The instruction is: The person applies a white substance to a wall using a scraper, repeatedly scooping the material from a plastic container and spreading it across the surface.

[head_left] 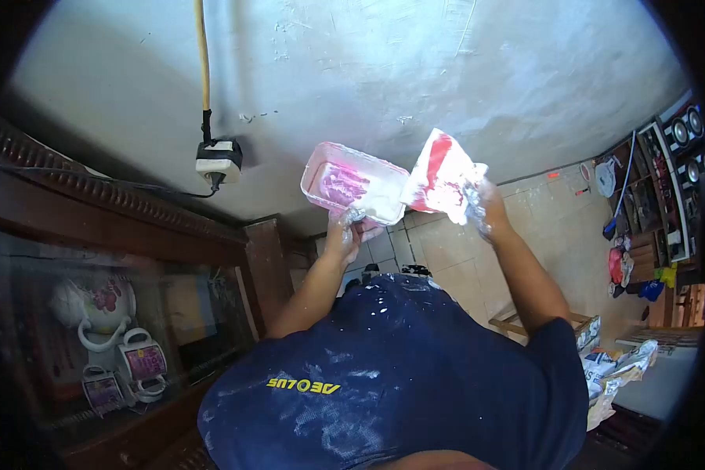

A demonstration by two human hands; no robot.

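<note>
My left hand (pixel 354 229) grips the near side of a pink rectangular tub (pixel 356 182), with white paste in its right part and pink showing at its bottom. My right hand (pixel 482 205), smeared with white, is closed on a red and white scraper-like sheet (pixel 440 176). The sheet's lower left corner is at the tub's right rim. Both things are held up in front of a grey-white wall (pixel 368 70).
A socket block (pixel 219 164) hangs on a cable at the left. Below it stands a dark wooden cabinet (pixel 117 211) with a teapot (pixel 106 305) and cups. Shelves with speakers (pixel 685 129) and crumpled sacks (pixel 615 372) are at the right, above a tiled floor (pixel 446 274).
</note>
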